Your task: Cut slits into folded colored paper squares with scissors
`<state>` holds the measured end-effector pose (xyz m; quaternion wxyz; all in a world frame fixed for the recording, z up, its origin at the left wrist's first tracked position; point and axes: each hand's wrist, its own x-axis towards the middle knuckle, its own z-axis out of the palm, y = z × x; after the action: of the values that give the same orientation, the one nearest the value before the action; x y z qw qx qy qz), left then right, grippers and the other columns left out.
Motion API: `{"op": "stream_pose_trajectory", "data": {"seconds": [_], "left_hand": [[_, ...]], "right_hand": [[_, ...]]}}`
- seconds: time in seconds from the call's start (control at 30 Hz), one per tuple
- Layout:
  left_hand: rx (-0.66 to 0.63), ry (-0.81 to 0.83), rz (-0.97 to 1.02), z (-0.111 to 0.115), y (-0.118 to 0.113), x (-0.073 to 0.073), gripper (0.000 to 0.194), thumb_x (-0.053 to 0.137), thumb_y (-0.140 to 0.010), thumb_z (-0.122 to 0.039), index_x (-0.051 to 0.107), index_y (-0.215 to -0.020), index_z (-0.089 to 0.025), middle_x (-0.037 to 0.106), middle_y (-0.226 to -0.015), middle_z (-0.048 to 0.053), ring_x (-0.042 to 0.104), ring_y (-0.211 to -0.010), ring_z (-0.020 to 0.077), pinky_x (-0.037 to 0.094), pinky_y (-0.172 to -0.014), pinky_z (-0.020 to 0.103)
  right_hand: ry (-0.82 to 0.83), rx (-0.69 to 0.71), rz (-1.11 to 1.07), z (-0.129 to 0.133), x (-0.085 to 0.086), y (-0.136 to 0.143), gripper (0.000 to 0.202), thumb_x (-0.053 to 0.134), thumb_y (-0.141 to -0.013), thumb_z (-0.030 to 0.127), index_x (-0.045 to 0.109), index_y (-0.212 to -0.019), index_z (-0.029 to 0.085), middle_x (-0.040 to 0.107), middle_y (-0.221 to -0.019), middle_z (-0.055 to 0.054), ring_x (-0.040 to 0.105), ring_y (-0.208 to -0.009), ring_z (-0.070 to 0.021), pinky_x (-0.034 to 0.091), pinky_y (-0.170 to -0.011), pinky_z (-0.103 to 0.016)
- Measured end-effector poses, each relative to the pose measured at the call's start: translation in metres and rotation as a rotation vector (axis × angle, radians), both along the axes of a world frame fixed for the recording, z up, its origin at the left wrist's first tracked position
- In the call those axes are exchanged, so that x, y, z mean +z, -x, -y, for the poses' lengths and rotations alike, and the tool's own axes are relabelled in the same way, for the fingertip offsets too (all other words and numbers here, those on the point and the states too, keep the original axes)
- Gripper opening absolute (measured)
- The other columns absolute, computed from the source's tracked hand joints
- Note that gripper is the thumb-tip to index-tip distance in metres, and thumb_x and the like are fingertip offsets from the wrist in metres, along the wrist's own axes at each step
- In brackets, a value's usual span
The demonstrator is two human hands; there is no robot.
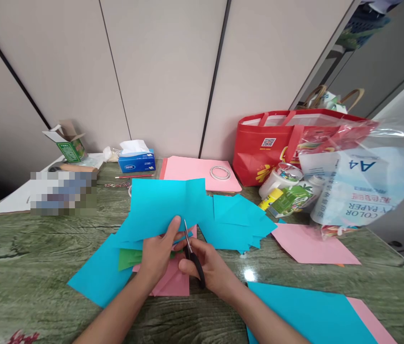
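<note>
My left hand (159, 253) pinches the lower edge of a sheet of blue paper (162, 203), thumb on top. The sheet is raised above the table and has a crease on its right part. In my right hand (205, 260) is a pair of scissors (195, 263) with black handles, blades pointing up at the sheet's lower edge, just right of my left thumb. Under my hands lie pink paper (173, 282) and green paper (127, 259). Several cut blue pieces (236, 224) overlap to the right, and another blue sheet (98, 272) lies to the left.
A blue tissue box (136, 162), a red pencil (134, 176) and pink sheets with a white ring (220, 173) stand along the back. At right are a red bag (252, 153), a glue stick (271, 198) and an A4 paper package (363, 186). More blue paper (295, 310) lies front right.
</note>
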<state>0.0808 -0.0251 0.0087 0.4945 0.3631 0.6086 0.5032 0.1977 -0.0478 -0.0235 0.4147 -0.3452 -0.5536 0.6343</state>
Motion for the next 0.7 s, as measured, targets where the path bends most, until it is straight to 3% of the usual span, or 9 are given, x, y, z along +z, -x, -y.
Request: {"op": "stream_pose_trajectory", "data": {"seconds": [0.17, 0.3, 0.53, 0.7], "left_hand": [[0.025, 0.179, -0.177, -0.002, 0.003, 0.000, 0.035, 0.059, -0.061, -0.050, 0.062, -0.052, -0.016, 0.069, -0.064, 0.011, 0.063, -0.072, 0.0281, 0.047, -0.059, 0.033], [-0.013, 0.216, -0.322, -0.001, 0.004, 0.001, 0.039, 0.053, -0.065, -0.053, 0.065, -0.054, -0.017, 0.070, -0.070, 0.011, 0.062, -0.076, 0.0295, 0.046, -0.065, 0.035], [-0.026, 0.233, -0.203, 0.003, 0.000, 0.017, 0.031, 0.052, -0.071, -0.044, 0.068, -0.072, -0.017, 0.071, -0.079, 0.010, 0.063, -0.084, 0.0278, 0.046, -0.068, 0.032], [0.010, 0.263, -0.280, 0.004, 0.000, 0.015, 0.032, 0.054, -0.068, -0.048, 0.066, -0.061, -0.019, 0.071, -0.076, 0.011, 0.063, -0.083, 0.0305, 0.045, -0.072, 0.035]], "right_hand": [[0.019, -0.014, 0.002, 0.001, 0.003, 0.001, 0.042, 0.065, -0.065, 0.048, 0.058, -0.090, 0.015, 0.053, -0.083, -0.003, 0.043, -0.066, -0.0128, 0.035, -0.057, -0.024], [0.029, 0.006, -0.002, 0.001, 0.004, 0.000, 0.042, 0.064, -0.067, 0.047, 0.059, -0.093, 0.015, 0.054, -0.083, -0.003, 0.043, -0.065, -0.0121, 0.036, -0.059, -0.024], [0.071, 0.036, -0.016, 0.002, 0.002, -0.002, 0.040, 0.066, -0.067, 0.044, 0.059, -0.095, 0.017, 0.055, -0.085, -0.003, 0.045, -0.069, -0.0133, 0.038, -0.063, -0.025], [0.091, 0.057, -0.032, 0.002, 0.000, -0.002, 0.043, 0.066, -0.066, 0.045, 0.058, -0.097, 0.017, 0.055, -0.077, -0.002, 0.046, -0.069, -0.0148, 0.039, -0.065, -0.027]]}}
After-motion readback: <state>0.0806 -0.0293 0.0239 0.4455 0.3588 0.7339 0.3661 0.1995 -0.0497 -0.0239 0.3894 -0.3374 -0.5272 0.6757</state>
